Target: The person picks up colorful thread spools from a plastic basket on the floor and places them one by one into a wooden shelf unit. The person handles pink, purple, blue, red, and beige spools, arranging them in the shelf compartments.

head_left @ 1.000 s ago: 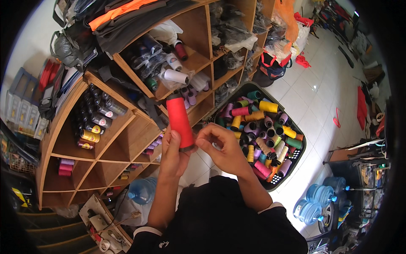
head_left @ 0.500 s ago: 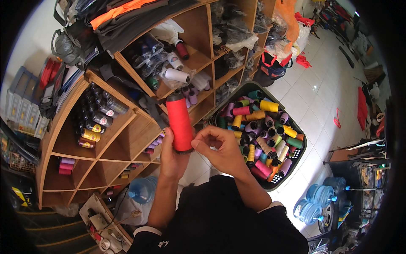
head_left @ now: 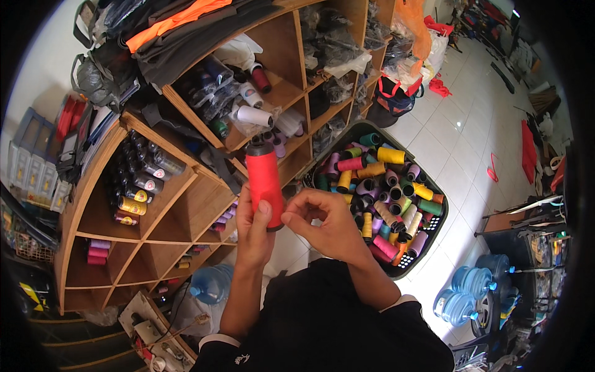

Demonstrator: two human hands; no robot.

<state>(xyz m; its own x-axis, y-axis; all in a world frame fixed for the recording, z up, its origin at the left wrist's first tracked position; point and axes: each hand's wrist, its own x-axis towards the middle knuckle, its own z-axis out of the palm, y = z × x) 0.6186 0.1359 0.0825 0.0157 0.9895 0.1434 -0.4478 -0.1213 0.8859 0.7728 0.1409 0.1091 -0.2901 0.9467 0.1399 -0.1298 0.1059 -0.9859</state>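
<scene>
A large red thread spool (head_left: pixel 264 177) with a dark top end stands nearly upright in front of me. My left hand (head_left: pixel 255 226) is wrapped round its lower part, the thumb lying across the red thread. Close to the spool's lower right side is my right hand (head_left: pixel 322 223), its thumb and forefinger pinched together. Whatever that pinch holds is too fine to make out. To the right, a dark plastic basket (head_left: pixel 434 234) is heaped with thread spools (head_left: pixel 388 214) in many colours.
A wooden shelf unit (head_left: pixel 164 239) with square compartments curves along the left and far side, holding spools and plastic-wrapped goods. Blue water bottles (head_left: pixel 455 308) stand at the lower right, and another large blue bottle (head_left: pixel 212 284) sits below the shelves. White floor tiles (head_left: pixel 462 142) extend beyond the basket.
My left thumb has moved from the spool's side onto its front. The spool sits slightly lower and further right in view. My right hand keeps its pinch beside it.
</scene>
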